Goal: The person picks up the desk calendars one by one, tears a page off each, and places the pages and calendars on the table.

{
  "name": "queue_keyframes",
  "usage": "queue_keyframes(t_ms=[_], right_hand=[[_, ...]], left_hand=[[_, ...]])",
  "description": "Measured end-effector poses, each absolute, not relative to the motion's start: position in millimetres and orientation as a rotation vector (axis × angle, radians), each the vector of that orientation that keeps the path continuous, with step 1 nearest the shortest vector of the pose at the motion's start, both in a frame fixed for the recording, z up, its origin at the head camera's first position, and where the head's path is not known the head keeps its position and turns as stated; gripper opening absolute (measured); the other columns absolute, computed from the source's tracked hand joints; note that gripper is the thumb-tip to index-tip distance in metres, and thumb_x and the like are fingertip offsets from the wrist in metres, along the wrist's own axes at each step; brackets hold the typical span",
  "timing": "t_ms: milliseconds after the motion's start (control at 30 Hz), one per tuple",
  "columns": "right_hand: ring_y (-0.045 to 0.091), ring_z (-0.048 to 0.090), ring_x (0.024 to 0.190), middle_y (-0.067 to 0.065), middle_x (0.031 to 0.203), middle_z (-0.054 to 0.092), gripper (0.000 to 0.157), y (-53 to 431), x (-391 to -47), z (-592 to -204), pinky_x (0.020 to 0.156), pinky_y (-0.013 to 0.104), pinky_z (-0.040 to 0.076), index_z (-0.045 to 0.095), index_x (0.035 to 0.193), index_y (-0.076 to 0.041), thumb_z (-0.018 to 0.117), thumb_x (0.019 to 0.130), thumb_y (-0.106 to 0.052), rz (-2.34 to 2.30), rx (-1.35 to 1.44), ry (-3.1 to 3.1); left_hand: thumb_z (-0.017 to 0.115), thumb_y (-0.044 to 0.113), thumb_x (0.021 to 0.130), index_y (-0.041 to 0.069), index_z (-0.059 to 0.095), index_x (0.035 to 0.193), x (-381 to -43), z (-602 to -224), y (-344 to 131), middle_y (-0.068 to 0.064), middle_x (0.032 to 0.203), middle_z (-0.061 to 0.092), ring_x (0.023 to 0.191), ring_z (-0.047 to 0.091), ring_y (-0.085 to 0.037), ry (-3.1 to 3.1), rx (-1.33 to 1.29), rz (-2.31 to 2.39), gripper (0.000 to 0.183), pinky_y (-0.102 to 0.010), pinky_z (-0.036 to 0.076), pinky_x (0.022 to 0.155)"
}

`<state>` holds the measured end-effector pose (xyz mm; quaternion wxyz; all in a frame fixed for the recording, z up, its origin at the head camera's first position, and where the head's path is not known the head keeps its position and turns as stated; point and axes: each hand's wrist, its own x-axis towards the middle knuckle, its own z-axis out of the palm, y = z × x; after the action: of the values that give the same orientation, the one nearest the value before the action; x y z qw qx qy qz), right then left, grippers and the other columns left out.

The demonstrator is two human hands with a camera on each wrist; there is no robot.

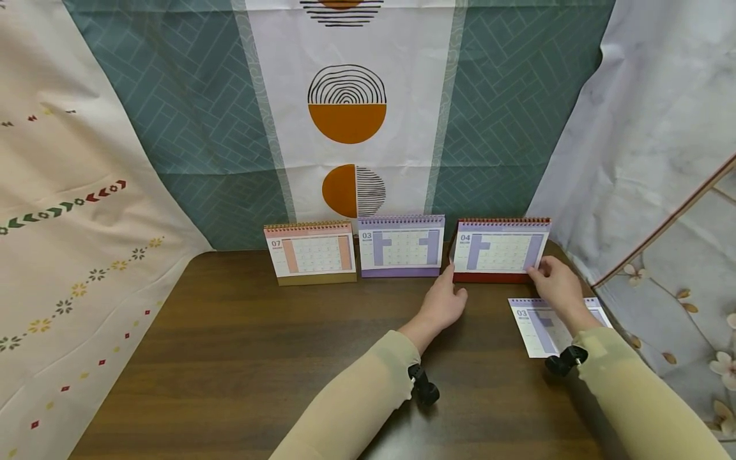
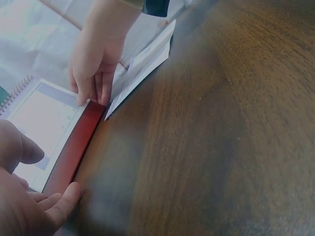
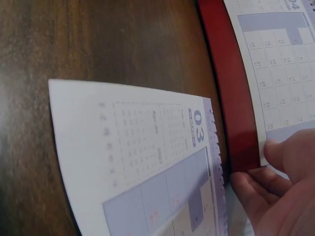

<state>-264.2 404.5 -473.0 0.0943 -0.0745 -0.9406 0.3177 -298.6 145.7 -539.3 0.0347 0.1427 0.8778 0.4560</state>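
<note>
A red-based desk calendar [image 1: 501,249] showing page 04 stands at the right of a row on the table. At its lower left corner is my left hand [image 1: 438,300], thumb by the page and fingers along the red base's edge. The left wrist view also shows this hand [image 2: 29,182]. My right hand [image 1: 556,286] pinches the lower right corner, the thumb on the page, as the right wrist view shows with the red base [image 3: 234,98]. Under the right wrist lies a loose calendar page [image 1: 540,332] marked 03, its top edge perforated, partly hidden by the forearm.
To the left stand a purple desk calendar [image 1: 400,249] showing 03 and a gold-based desk calendar [image 1: 313,255] showing 07. Patterned cloths [image 1: 218,115] hang behind the brown wooden table [image 1: 241,364] and along both sides.
</note>
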Motion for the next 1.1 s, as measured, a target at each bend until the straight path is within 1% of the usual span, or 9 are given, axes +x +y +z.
queue_keyframes(t_ms=[100, 200, 300, 500, 700, 800, 967, 1033, 1100], right_hand=[[0.041, 0.056, 0.095, 0.024, 0.105, 0.064, 0.034, 403.8, -267.1, -475.1, 0.078, 0.047, 0.041, 0.060, 0.124, 0.006, 0.059, 0.115, -0.027, 0.931, -0.221, -2.781], [0.041, 0.056, 0.093, 0.024, 0.103, 0.064, 0.032, 403.2, -269.7, -475.5, 0.078, 0.048, 0.040, 0.060, 0.121, 0.005, 0.059, 0.115, -0.026, 0.916, -0.195, -2.774], [0.041, 0.055, 0.093, 0.024, 0.102, 0.063, 0.031, 404.1, -272.1, -475.8, 0.076, 0.047, 0.041, 0.059, 0.121, 0.006, 0.059, 0.115, -0.025, 0.913, -0.187, -2.782], [0.043, 0.056, 0.095, 0.029, 0.109, 0.063, 0.036, 405.6, -276.0, -474.0, 0.078, 0.049, 0.043, 0.059, 0.123, 0.009, 0.057, 0.115, -0.026, 0.915, -0.212, -2.795], [0.050, 0.060, 0.105, 0.036, 0.122, 0.064, 0.041, 401.8, -276.9, -471.7, 0.088, 0.062, 0.047, 0.058, 0.129, 0.012, 0.057, 0.114, -0.027, 0.916, -0.251, -2.789], [0.054, 0.060, 0.112, 0.038, 0.128, 0.064, 0.046, 398.6, -275.8, -470.8, 0.095, 0.067, 0.046, 0.057, 0.133, 0.013, 0.057, 0.114, -0.028, 0.926, -0.290, -2.773], [0.055, 0.057, 0.122, 0.037, 0.137, 0.060, 0.055, 392.9, -269.2, -467.7, 0.102, 0.068, 0.043, 0.052, 0.144, 0.013, 0.057, 0.114, -0.032, 0.953, -0.368, -2.759], [0.056, 0.056, 0.127, 0.037, 0.141, 0.059, 0.059, 390.9, -265.7, -467.2, 0.104, 0.068, 0.042, 0.050, 0.148, 0.013, 0.058, 0.114, -0.035, 0.948, -0.384, -2.768], [0.056, 0.054, 0.131, 0.037, 0.146, 0.056, 0.064, 388.8, -261.9, -467.5, 0.106, 0.069, 0.042, 0.049, 0.151, 0.012, 0.058, 0.114, -0.039, 0.930, -0.394, -2.782]], left_hand=[[0.061, 0.018, 0.108, 0.006, 0.039, 0.170, -283.5, -517.7, 139.2, -0.014, 0.170, 0.047, 0.136, 0.064, -0.023, 2.653, 0.424, 1.439, 0.067, -0.040, 0.046, 0.118], [0.059, 0.014, 0.109, 0.005, 0.039, 0.170, -265.0, -490.9, 131.1, -0.016, 0.171, 0.043, 0.139, 0.062, -0.026, 2.595, 0.397, 1.469, 0.064, -0.040, 0.044, 0.120], [0.059, 0.014, 0.111, 0.006, 0.038, 0.170, -255.5, -479.0, 127.2, -0.014, 0.173, 0.041, 0.141, 0.061, -0.025, 2.575, 0.385, 1.463, 0.063, -0.038, 0.043, 0.121], [0.059, 0.015, 0.112, 0.009, 0.040, 0.170, -252.4, -475.7, 125.4, -0.010, 0.173, 0.042, 0.140, 0.062, -0.024, 2.579, 0.410, 1.433, 0.061, -0.036, 0.046, 0.118], [0.061, 0.017, 0.112, 0.010, 0.042, 0.169, -251.2, -473.9, 121.0, -0.009, 0.171, 0.045, 0.140, 0.062, -0.024, 2.577, 0.423, 1.424, 0.060, -0.036, 0.046, 0.118], [0.060, 0.017, 0.112, 0.010, 0.043, 0.169, -250.3, -472.0, 116.3, -0.009, 0.170, 0.047, 0.141, 0.061, -0.022, 2.601, 0.464, 1.392, 0.059, -0.036, 0.044, 0.120], [0.058, 0.021, 0.114, 0.011, 0.044, 0.169, -248.1, -465.8, 102.4, -0.006, 0.172, 0.046, 0.155, 0.045, -0.020, 2.653, 0.565, 1.305, 0.058, -0.034, 0.034, 0.126], [0.058, 0.022, 0.114, 0.010, 0.044, 0.169, -248.5, -464.9, 94.1, -0.007, 0.172, 0.046, 0.159, 0.040, -0.021, 2.669, 0.602, 1.295, 0.058, -0.035, 0.032, 0.128], [0.058, 0.021, 0.113, 0.008, 0.046, 0.168, -250.6, -466.8, 86.1, -0.009, 0.170, 0.048, 0.158, 0.042, -0.022, 2.694, 0.626, 1.294, 0.057, -0.037, 0.033, 0.128]])
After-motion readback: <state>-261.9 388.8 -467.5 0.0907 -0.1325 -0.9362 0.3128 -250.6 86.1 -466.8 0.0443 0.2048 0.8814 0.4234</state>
